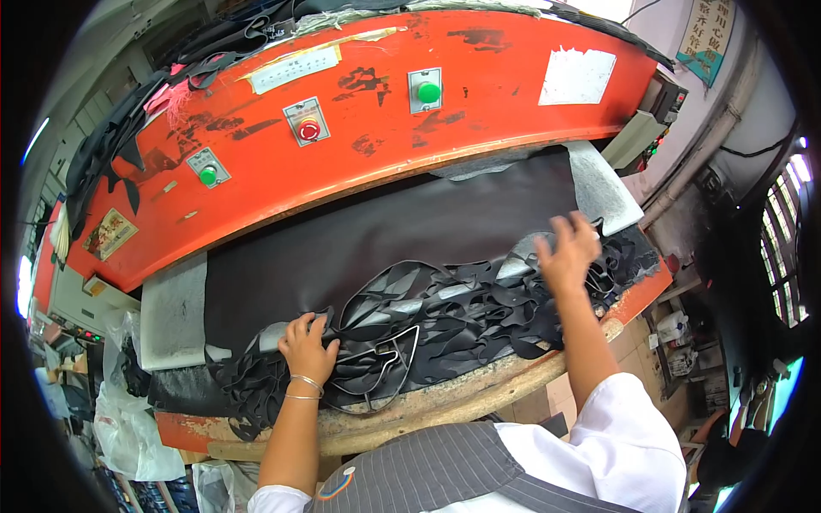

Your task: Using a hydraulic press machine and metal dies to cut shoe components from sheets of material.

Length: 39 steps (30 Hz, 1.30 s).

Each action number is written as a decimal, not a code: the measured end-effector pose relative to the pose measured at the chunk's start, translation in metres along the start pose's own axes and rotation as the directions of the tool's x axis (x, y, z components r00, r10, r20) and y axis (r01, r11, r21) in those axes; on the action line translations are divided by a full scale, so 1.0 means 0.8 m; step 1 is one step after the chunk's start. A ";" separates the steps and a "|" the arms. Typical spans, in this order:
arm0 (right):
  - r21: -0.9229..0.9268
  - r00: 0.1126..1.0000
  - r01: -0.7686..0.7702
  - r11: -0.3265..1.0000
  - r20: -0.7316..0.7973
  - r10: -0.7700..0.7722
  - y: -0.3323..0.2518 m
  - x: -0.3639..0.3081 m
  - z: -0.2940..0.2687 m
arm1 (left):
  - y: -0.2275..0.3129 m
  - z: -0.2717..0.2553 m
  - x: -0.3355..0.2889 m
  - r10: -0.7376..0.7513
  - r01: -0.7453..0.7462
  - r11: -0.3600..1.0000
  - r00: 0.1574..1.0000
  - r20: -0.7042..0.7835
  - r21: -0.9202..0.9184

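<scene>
My left hand [306,349] rests on the left part of the cut scraps, by the near edge of a large dark leather sheet [385,231]. Its fingers bend over the scraps and its thumb stands apart. Over the right end of the sheet my right hand [568,255] is held with spread fingers and nothing in it. A tangle of black leather scraps [470,321], full of cut-out gaps, lies along the sheet's near side. Among them, just right of my left hand, is a thin metal-edged cutting die [400,352].
Behind the sheet stands a red press beam [359,145] with a red button [309,129] and green buttons [428,92]. A pale cutting board [174,308] shows at both ends. A worn wooden edge [479,398] runs along the front. Plastic bags [128,432] hang at left.
</scene>
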State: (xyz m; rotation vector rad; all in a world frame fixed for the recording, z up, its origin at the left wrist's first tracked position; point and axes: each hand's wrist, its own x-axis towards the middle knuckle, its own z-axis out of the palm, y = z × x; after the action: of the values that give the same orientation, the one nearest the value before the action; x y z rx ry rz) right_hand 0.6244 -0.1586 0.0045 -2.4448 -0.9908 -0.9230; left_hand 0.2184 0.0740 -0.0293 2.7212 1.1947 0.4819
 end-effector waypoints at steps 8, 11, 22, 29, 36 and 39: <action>0.352 0.763 0.113 0.929 0.568 -0.308 -0.088 -0.045 -0.004 | 0.003 0.000 0.020 0.159 -0.166 0.979 0.985 -0.073 -0.121; 0.529 0.759 -0.032 0.848 0.565 -0.324 -0.062 -0.040 -0.013 | -0.024 -0.028 0.031 0.219 -0.167 0.955 0.954 0.204 -0.245; 0.430 0.684 -0.183 0.884 0.702 -0.200 0.041 -0.015 -0.094 | 0.059 -0.083 0.086 0.183 -0.144 0.887 0.982 0.048 -0.438; -0.034 0.656 -0.077 0.996 0.751 0.076 0.098 -0.065 -0.057 | 0.168 -0.016 0.025 0.325 -0.267 0.945 0.741 0.588 -0.186; 0.333 0.927 0.138 0.933 0.288 -0.240 0.024 -0.075 -0.114 | 0.055 -0.043 0.049 0.258 -0.190 0.951 0.924 0.283 -0.244; 0.765 0.772 0.244 0.597 0.219 -0.597 -0.109 -0.082 -0.149 | -0.005 -0.047 0.054 -0.015 -0.015 0.997 0.930 0.366 0.081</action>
State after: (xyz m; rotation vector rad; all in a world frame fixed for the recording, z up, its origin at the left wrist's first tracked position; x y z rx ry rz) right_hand 0.4740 -0.1928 0.0528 -1.7643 -1.7783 0.0282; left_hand 0.2307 0.1082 0.0154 2.7116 1.1314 -0.0823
